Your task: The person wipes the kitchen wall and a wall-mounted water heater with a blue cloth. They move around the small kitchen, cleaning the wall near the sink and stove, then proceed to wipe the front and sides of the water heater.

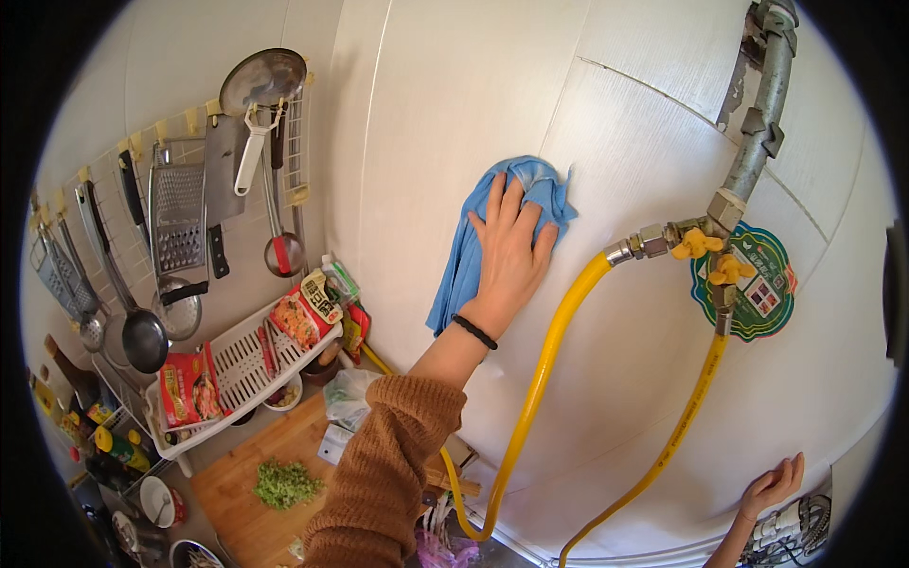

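My left hand [511, 248] presses a blue cloth [458, 276] against the white wall panel [454, 104]. Its fingers are spread over the bunched upper part, and the rest hangs down to the left. A brown knitted sleeve and a black wristband show on that arm. At the lower right, my right hand [772, 487] is raised beside the wall with its fingers stretched out, holding nothing visible. Whether it touches the wall, I cannot tell. Right of the cloth, a yellow hose [559, 350] runs from a metal pipe [765, 114] with yellow valve handles [699, 243].
A second yellow hose [677, 440] hangs from the lower valve, in front of a green sticker [769, 284]. Ladles, graters and a cleaver [224, 166] hang on a rack at left. Below are a white perforated shelf [237, 364] and a cutting board [222, 488] with chopped greens [287, 484].
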`<state>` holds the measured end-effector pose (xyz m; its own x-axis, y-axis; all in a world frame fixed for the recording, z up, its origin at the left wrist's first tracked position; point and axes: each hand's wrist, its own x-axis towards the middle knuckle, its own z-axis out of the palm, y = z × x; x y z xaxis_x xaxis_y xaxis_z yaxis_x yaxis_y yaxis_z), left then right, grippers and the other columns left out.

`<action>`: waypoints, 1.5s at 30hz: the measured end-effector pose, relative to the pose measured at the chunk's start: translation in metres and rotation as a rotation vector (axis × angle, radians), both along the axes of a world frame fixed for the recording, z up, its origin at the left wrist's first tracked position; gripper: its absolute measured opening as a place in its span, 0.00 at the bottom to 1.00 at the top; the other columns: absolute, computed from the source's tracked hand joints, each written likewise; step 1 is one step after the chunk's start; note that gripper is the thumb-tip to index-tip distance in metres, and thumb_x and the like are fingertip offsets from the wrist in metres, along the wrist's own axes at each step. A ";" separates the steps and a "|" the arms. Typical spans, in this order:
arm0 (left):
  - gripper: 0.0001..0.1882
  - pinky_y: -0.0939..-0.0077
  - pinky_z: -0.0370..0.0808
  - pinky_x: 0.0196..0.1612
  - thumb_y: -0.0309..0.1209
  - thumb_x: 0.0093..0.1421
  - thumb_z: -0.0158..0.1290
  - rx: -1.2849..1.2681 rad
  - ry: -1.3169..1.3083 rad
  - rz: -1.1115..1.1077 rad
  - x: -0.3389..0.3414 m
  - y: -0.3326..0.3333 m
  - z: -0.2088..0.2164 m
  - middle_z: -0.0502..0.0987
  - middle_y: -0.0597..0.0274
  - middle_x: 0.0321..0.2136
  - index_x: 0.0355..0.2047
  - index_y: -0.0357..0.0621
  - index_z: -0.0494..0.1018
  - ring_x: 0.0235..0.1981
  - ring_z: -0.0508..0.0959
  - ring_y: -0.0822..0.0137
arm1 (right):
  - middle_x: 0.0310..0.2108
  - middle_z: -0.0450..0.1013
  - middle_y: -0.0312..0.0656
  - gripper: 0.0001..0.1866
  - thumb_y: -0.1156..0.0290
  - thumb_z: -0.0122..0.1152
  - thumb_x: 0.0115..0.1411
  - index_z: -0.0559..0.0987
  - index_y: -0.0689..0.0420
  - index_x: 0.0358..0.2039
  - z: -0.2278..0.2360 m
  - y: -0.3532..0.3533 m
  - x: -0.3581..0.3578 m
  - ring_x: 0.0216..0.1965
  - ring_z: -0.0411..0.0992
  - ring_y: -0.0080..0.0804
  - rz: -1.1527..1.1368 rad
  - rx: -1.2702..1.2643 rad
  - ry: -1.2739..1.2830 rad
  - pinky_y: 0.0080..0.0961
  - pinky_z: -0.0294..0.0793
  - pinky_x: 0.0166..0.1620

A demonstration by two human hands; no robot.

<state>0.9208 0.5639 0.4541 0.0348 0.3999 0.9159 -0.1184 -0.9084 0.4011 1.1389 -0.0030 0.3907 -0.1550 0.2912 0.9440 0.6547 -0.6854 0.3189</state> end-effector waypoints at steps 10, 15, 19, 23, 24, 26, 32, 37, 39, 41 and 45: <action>0.07 0.18 0.41 0.56 0.26 0.58 0.51 -0.001 0.004 -0.009 -0.001 0.001 -0.004 0.57 0.43 0.62 0.33 0.35 0.69 0.66 0.51 0.38 | 0.60 0.58 0.57 0.17 0.77 0.41 0.65 0.66 0.62 0.54 -0.001 0.002 -0.003 0.59 0.61 0.53 -0.024 0.009 0.001 0.41 0.65 0.59; 0.06 0.20 0.41 0.57 0.26 0.59 0.51 -0.005 0.010 -0.021 0.002 0.000 -0.013 0.56 0.42 0.63 0.32 0.35 0.68 0.67 0.50 0.39 | 0.60 0.59 0.57 0.16 0.75 0.41 0.66 0.66 0.62 0.54 0.000 0.006 -0.003 0.59 0.61 0.53 -0.031 0.019 -0.018 0.42 0.64 0.59; 0.07 0.20 0.42 0.57 0.27 0.59 0.51 -0.012 0.020 -0.011 0.002 0.000 -0.011 0.56 0.42 0.63 0.33 0.34 0.68 0.67 0.49 0.39 | 0.59 0.60 0.57 0.16 0.74 0.41 0.66 0.67 0.62 0.54 0.001 0.005 -0.005 0.59 0.61 0.53 -0.054 0.002 -0.029 0.43 0.64 0.60; 0.07 0.20 0.41 0.58 0.26 0.59 0.51 -0.008 0.002 -0.012 0.001 0.001 -0.006 0.55 0.42 0.63 0.32 0.34 0.68 0.67 0.49 0.39 | 0.60 0.59 0.58 0.16 0.73 0.41 0.67 0.67 0.62 0.53 0.001 0.004 -0.004 0.59 0.61 0.53 -0.048 0.002 -0.017 0.43 0.64 0.60; 0.07 0.20 0.41 0.58 0.26 0.59 0.51 0.003 0.000 -0.012 0.002 0.001 -0.010 0.55 0.42 0.63 0.31 0.34 0.68 0.67 0.49 0.39 | 0.60 0.59 0.58 0.16 0.73 0.41 0.67 0.67 0.63 0.53 0.001 0.004 -0.004 0.59 0.61 0.54 -0.049 0.001 -0.012 0.43 0.64 0.60; 0.07 0.21 0.41 0.58 0.26 0.59 0.51 -0.006 0.037 -0.023 0.000 -0.003 -0.017 0.56 0.42 0.63 0.32 0.34 0.68 0.67 0.49 0.38 | 0.60 0.59 0.58 0.16 0.74 0.41 0.67 0.67 0.63 0.53 0.000 0.003 -0.005 0.60 0.60 0.54 -0.044 -0.003 -0.012 0.44 0.64 0.61; 0.07 0.20 0.40 0.57 0.27 0.58 0.52 -0.024 -0.018 -0.030 0.002 0.001 -0.005 0.57 0.42 0.63 0.31 0.34 0.69 0.67 0.50 0.37 | 0.60 0.58 0.58 0.17 0.79 0.40 0.64 0.67 0.63 0.53 0.004 0.008 -0.007 0.59 0.61 0.52 -0.024 -0.012 -0.031 0.38 0.67 0.58; 0.09 0.19 0.42 0.56 0.33 0.55 0.55 0.123 0.133 0.066 0.011 -0.001 -0.046 0.61 0.48 0.61 0.31 0.39 0.73 0.66 0.53 0.39 | 0.60 0.58 0.58 0.16 0.78 0.41 0.65 0.67 0.63 0.53 -0.002 0.007 0.000 0.59 0.61 0.53 -0.039 0.005 -0.029 0.38 0.66 0.59; 0.11 0.20 0.45 0.55 0.36 0.55 0.56 0.244 0.245 0.085 0.009 -0.008 -0.023 0.62 0.51 0.60 0.32 0.41 0.74 0.65 0.55 0.41 | 0.60 0.58 0.58 0.16 0.77 0.42 0.66 0.67 0.63 0.53 0.000 0.006 -0.004 0.60 0.61 0.53 -0.075 -0.023 -0.034 0.39 0.66 0.59; 0.14 0.20 0.50 0.53 0.42 0.53 0.58 0.420 0.227 0.094 0.011 -0.015 0.017 0.66 0.54 0.57 0.33 0.46 0.75 0.63 0.58 0.45 | 0.60 0.58 0.58 0.16 0.76 0.42 0.66 0.67 0.63 0.53 0.000 0.002 -0.008 0.60 0.60 0.53 -0.076 -0.021 -0.030 0.40 0.65 0.60; 0.18 0.22 0.51 0.55 0.45 0.55 0.55 0.472 0.053 0.205 0.015 -0.008 0.114 0.64 0.52 0.59 0.37 0.44 0.74 0.66 0.55 0.46 | 0.61 0.58 0.57 0.16 0.75 0.41 0.66 0.66 0.63 0.54 -0.001 0.001 -0.007 0.60 0.60 0.53 -0.046 -0.003 -0.015 0.41 0.64 0.61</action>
<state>0.9362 0.5559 0.5684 0.0498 -0.0528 0.9974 0.0907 -0.9942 -0.0571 1.1317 -0.0017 0.3897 -0.1557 0.3012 0.9408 0.6172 -0.7139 0.3307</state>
